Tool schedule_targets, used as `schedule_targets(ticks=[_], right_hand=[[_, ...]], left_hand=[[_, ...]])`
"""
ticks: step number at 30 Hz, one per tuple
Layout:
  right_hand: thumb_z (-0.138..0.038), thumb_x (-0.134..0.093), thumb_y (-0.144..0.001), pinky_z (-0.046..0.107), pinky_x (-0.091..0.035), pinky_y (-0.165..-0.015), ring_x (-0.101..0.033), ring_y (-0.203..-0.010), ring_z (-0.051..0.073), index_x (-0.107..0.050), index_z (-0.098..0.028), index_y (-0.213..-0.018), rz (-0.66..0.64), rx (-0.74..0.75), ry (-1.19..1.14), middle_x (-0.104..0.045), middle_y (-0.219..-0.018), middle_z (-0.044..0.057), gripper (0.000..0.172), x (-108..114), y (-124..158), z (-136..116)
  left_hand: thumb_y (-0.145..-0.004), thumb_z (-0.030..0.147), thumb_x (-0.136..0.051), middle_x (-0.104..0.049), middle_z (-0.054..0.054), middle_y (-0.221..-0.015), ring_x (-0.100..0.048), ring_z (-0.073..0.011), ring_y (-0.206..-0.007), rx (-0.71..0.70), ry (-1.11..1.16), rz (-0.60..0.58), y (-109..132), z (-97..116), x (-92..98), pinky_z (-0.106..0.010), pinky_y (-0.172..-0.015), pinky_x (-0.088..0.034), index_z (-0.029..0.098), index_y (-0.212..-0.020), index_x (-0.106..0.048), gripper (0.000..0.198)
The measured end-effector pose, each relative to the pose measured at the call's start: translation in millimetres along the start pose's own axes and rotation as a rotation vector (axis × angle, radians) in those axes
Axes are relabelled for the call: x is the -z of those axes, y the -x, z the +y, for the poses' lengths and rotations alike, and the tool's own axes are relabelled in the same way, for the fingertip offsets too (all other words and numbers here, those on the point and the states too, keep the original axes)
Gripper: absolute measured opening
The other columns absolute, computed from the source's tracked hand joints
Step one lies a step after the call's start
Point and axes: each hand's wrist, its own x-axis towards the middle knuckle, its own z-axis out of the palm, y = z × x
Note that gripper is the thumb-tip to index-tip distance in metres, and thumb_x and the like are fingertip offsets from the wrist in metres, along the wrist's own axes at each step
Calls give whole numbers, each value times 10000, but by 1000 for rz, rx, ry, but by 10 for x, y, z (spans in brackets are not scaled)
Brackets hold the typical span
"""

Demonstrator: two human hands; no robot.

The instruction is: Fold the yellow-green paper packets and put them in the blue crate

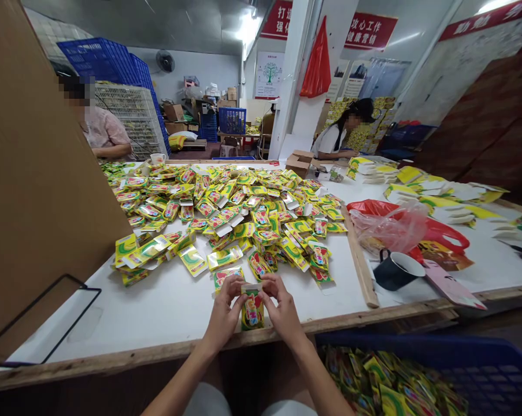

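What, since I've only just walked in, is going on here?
A person's left hand and right hand hold a small box at the near edge of the table. Beyond it lies a loose pile of similar boxes. A blue basket, lower right, holds more packs. Other people are farther back.

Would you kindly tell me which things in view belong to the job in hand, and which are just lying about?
Seemingly part of the job:
small box, held by left hand and right hand
pile of similar boxes
blue crate holding similar packs

Apparently just lying about:
dark mug
red bag beside it
pink flat item
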Motion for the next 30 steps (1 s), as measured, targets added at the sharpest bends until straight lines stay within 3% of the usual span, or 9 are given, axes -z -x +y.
schedule_targets(ticks=[6,11,14,23,26,28,30], right_hand=[[-265,-549,-855,257,-442,-800,-571,-905,157,-619,-165,-883,-19,79,28,-617,-928,51,125,-6,62,-108],[-292,-529,-862,243,-439,-681,-573,-719,136,-592,-147,-812,24,-3,89,-611,-779,32,166,-28,-15,-129],[-301,-522,-868,237,-430,-657,-568,-702,131,-592,-150,-818,15,-17,108,-608,-762,24,174,-8,-39,-126],[-255,-542,-858,246,-465,-767,-589,-844,145,-617,-160,-895,-2,44,-8,-624,-895,46,126,-51,90,-14],[-269,-508,-876,245,-461,-763,-586,-849,153,-618,-161,-892,94,35,86,-621,-885,54,155,239,204,-148],[-300,-490,-882,245,-451,-750,-581,-850,161,-617,-169,-882,199,3,243,-619,-886,55,183,616,342,-284],[-339,-511,-865,263,-434,-779,-572,-876,173,-627,-190,-863,195,-27,468,-615,-916,49,189,1023,497,-410]], left_hand=[[-854,273,-542,-617,-68,-990,-564,-169,-996,-16,-102,-10,73,76,-12,-307,-908,-438,148,-912,-619,157],[-830,318,-566,-627,-60,-904,-586,-155,-831,100,-101,90,34,118,-82,-278,-767,-474,135,-923,-615,211],[-833,323,-559,-621,-44,-814,-574,-143,-747,106,-112,123,4,109,-108,-263,-704,-467,132,-866,-612,201],[-866,294,-525,-622,-42,-993,-556,-154,-965,-32,-210,30,143,41,-7,-277,-850,-438,193,-946,-636,170],[-854,332,-526,-581,-70,-1062,-526,-187,-1006,-26,-403,143,101,-42,148,-325,-871,-425,176,-1039,-580,248],[-806,367,-568,-549,-107,-1062,-498,-239,-1009,50,-631,292,56,-156,299,-393,-874,-410,137,-1071,-544,352],[-756,372,-600,-523,-123,-1039,-470,-290,-998,179,-835,336,19,-282,440,-461,-854,-396,129,-1015,-572,356]])
